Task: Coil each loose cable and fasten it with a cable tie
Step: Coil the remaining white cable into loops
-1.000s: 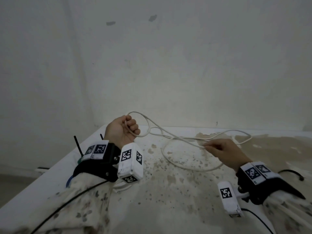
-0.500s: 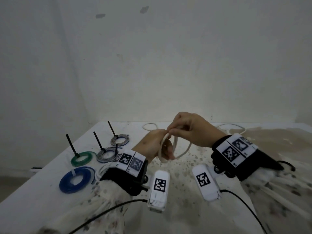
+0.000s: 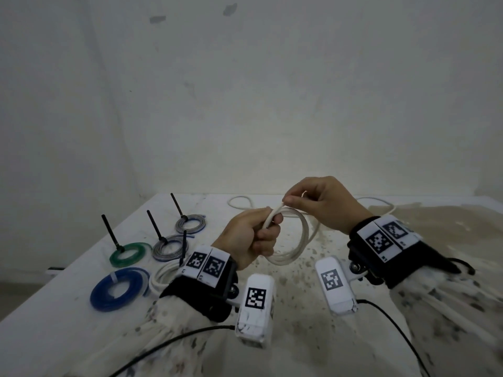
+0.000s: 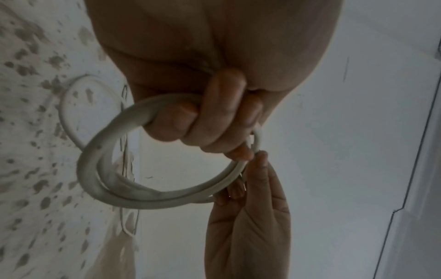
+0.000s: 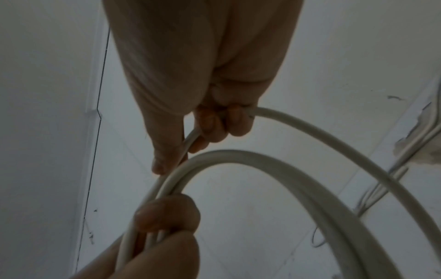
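White cable (image 3: 295, 242) under inspection is partly coiled and held clear of the table (image 3: 54, 317), between the 2 hands and in front of the person.

Left hand (image 3: 250, 240): fist closed round the gathered turns at the top of the coil; the loops hang below and to the right of the fist. The left wrist view shows the fingers (image 4: 214, 120) curled over the bundle, with about 3 turns visible, though blur prevents an exact count.

Right hand (image 3: 321, 205): just above and right of the left, nearly touching it. Thumb and fingers pinch a single strand where it meets the bundle. The right wrist view confirms the pinch (image 5: 214, 120).

Governing relation: the uncoiled remainder (image 3: 381, 206) lies on the table behind and to the right of the hands, running away along the far edge, with a further slack loop (image 3: 239, 204) behind the coil. The right hand is the nearer one to this slack. In my judgement the next turn must be drawn from that side and laid into the left fist, keeping the coil plane upright.

Already finished on the left: 5 coils, green (image 3: 128, 254), blue (image 3: 119, 288), 2 grey (image 3: 168, 247) (image 3: 190, 224) and 1 white (image 3: 163, 276), the last partly hidden by the left wrist, with black tie tails standing up from 4 of them.

Risk: turns may spring loose if the fist relaxes.
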